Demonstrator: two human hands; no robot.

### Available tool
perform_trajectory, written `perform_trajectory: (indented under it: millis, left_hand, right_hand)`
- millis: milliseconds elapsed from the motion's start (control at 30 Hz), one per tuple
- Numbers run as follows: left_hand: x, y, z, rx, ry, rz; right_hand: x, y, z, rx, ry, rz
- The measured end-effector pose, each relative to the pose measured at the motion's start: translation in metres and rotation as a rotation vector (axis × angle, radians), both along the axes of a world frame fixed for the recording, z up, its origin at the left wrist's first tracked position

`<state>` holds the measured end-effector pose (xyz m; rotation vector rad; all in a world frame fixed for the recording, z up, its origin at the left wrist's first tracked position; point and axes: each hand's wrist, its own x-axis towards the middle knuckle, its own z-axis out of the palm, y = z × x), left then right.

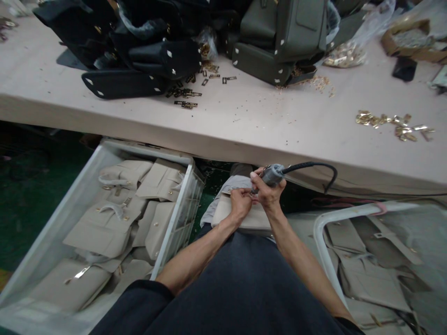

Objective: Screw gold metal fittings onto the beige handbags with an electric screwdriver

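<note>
A beige bag [256,218] lies across my lap. My right hand [267,187] is wrapped round a grey corded power tool [273,174], whose lower end points down at the bag's upper edge. Its black cable [314,164] loops off to the right. Close beside the tool's tip, my left hand [240,202] has its fingers pressed together at that same edge. What those fingers pinch is too small to make out. Both hands are nearly touching.
A white crate [181,200] of beige bags stands at the left, and a white-rimmed bin [317,232] of similar bags at the right. The table [223,125] ahead bears black bags [125,83], dark green bags [258,63] and gold metal pieces [401,125].
</note>
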<state>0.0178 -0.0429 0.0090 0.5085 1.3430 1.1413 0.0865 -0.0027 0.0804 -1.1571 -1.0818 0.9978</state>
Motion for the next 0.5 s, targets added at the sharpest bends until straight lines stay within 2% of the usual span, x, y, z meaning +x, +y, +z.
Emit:
perform_trajectory:
  millis: [133,233,400,467,500]
  left_hand:
    - [0.001,0.0,-0.004,-0.05,-0.13,-0.006]
    - [-0.002,-0.001,-0.005,-0.06,-0.159,-0.027]
    - [-0.008,-0.001,0.003,-0.04,-0.162,-0.026]
    - [-0.008,-0.004,0.012,-0.028,-0.123,-0.011]
    - [-0.007,-0.007,0.017,-0.027,-0.102,-0.003]
  right_hand:
    - [0.011,0.007,0.015,0.012,0.207,0.081]
    - [0.039,0.019,0.044,0.07,0.379,0.085]
    - [0.1,0.061,0.119,0.092,0.502,-0.077]
    - [0.093,0.072,0.138,-0.005,0.674,-0.204]
    - [0.076,0.073,0.14,-0.07,0.79,-0.26]
